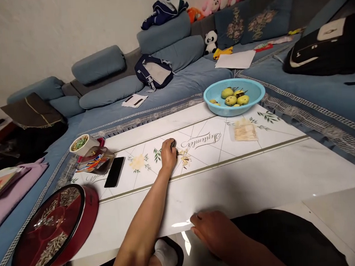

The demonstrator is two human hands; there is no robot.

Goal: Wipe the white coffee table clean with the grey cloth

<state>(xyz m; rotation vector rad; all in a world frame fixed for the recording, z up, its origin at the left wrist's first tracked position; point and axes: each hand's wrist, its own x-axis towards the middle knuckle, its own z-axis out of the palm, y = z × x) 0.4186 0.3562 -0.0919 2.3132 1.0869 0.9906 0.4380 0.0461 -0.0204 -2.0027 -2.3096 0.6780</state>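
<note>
At the near edge of the glossy white marbled surface (242, 177), my right hand (214, 229) hangs low with its fingers curled, partly in shadow (I cannot tell whether anything sits inside them). Off to the left at this near side stands a round dark-red tray with a black rim (92, 209), which bounds the room beside my left forearm.

Further out, well apart from the right, my left hand (168, 155) rests on the printed middle strip, its fingertips apparently pinched around a small dark object (172, 143); it is too small to name. Just to the right of those fingers lies a loose heap of pale yellow scraps (185, 161). So the left is much the nearer of my two hands, and the right has the scraps ahead of it and a little leftward. The heap has no firm long axis; it straggles roughly away from me.

Leftward, a flat black rectangular phone (114, 172) slants near the hand. Rightward, the longer gap runs to a clear plastic box of wooden toothpicks (245, 132). Beyond that, near the far edge, a light-blue oval plastic basket (224, 110) holds yellow-green fruit (231, 101), with the blue fabric sofa (186, 83) behind.
</note>
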